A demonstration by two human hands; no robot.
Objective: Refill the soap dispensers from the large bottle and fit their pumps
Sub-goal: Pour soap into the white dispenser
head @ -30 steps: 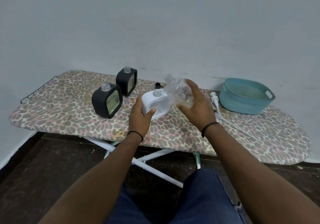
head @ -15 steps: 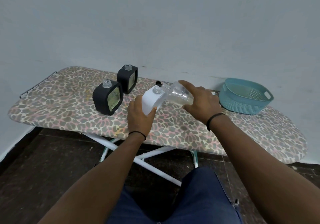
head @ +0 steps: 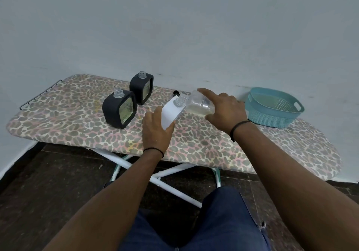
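My left hand [head: 156,132] grips a white soap dispenser [head: 171,115], tilted toward me, its open clear neck up at the far end. My right hand [head: 226,113] holds the large clear bottle [head: 198,105] on its side, pale liquid pooled low in it, its mouth right over the white dispenser's neck. Two black dispensers stand to the left with open necks and no pumps: a near one [head: 119,112] and a far one [head: 141,87]. A small black part [head: 176,93] shows just behind the white dispenser.
Everything rests on an ironing board with a leopard-print cover [head: 73,126], its wire rack at the far left end. A teal plastic basket [head: 272,107] stands at the right, close behind my right hand. The wall runs directly behind the board.
The large bottle has tipped from upright-slanted to lying on its side with its mouth at the white dispenser's neck. My left hand has tilted the dispenser toward me.
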